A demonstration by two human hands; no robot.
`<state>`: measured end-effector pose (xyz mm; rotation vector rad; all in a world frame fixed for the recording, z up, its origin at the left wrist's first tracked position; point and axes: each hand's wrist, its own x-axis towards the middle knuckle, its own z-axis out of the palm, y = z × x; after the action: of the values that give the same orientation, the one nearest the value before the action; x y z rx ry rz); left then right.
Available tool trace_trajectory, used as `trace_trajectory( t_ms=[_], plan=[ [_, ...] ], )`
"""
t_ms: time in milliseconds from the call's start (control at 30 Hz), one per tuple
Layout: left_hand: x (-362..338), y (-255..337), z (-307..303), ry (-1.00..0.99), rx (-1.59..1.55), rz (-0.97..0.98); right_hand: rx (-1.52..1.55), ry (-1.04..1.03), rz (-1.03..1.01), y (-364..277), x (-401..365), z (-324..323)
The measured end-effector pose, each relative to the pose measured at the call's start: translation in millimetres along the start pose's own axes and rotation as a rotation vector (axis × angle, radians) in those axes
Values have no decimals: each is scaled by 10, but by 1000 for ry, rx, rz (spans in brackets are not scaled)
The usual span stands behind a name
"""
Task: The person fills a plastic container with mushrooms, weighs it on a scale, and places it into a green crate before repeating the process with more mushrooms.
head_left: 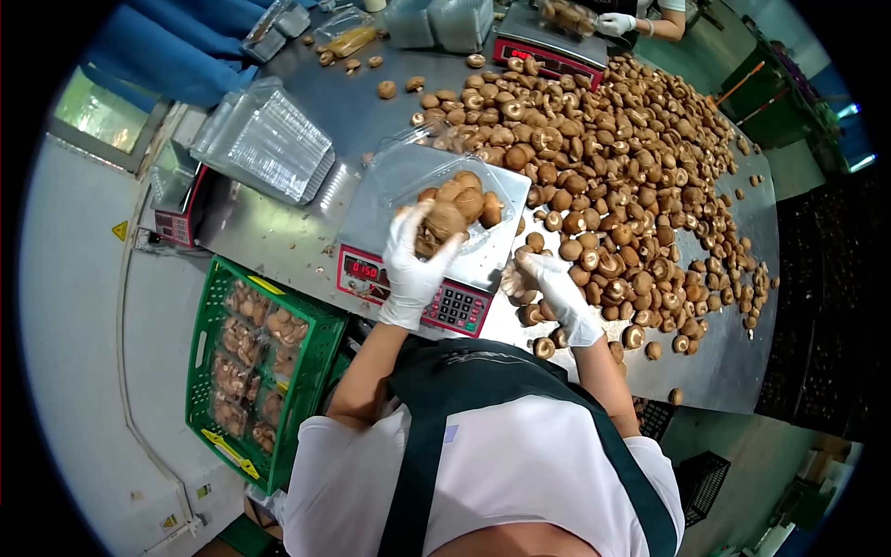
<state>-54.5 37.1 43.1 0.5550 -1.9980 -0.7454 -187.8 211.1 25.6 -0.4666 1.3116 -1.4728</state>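
Note:
My left hand (415, 267), in a white glove, curls its fingers and thumb round a large brown mushroom (444, 221) over the near left side of a clear plastic tray (504, 243). More brown mushrooms (469, 200) lie in that tray, which rests on a digital scale (367, 218) with a red lit display. At the near edge of the mushroom pile, my gloved right hand (549, 288) is closed, with a mushroom (513, 278) at its fingertips; its palm side is partly hidden. Loose mushrooms lie just below and beside it.
A big mushroom heap (594, 158) covers the table's right half. Stacked clear trays (269, 139) stand at left, above a green crate (209, 371) of filled packs. Across the table, a co-worker's gloved hand (615, 24) is by a second scale (548, 56).

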Motion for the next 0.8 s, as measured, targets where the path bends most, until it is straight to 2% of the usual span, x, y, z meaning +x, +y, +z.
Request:
trace_trajectory(
  t_ms=[67,133,167,200,267,300,333,400,500,600,700,733,800],
  plan=[
    [19,-175,-11,-6,-59,-47,-131,7,-7,-113,-90,-24],
    [53,-323,18,-265,609,86,-151,62,-46,-45,-81,-97],
    [47,-437,38,-359,610,-64,-208,93,-52,-16,-81,-148],
    [109,-435,1,-352,612,-67,-264,124,-62,-6,-81,-188],
    [227,-384,-117,-387,452,-69,-231,168,-67,-20,-101,-235],
    [299,-424,-193,-397,189,-185,-225,175,-77,-61,-108,-241],
    [363,-415,-275,-297,1,-265,-218,183,-86,-114,-128,-235],
    [446,-752,-411,-144,30,-294,-208,253,-80,-223,-170,-225],
    [635,-1036,-508,37,-337,-664,-167,270,-132,-243,-127,-359],
    [796,-1294,-430,-108,-516,-989,-183,324,-152,-227,4,-491],
    [877,-1348,-280,-260,-613,-939,-184,341,-116,-363,94,-428],
    [900,-1310,-271,-247,-610,-937,-210,364,-109,-415,116,-384],
    [928,-1212,-263,-122,-799,-979,-244,331,-115,-469,158,-357]
  ],
)
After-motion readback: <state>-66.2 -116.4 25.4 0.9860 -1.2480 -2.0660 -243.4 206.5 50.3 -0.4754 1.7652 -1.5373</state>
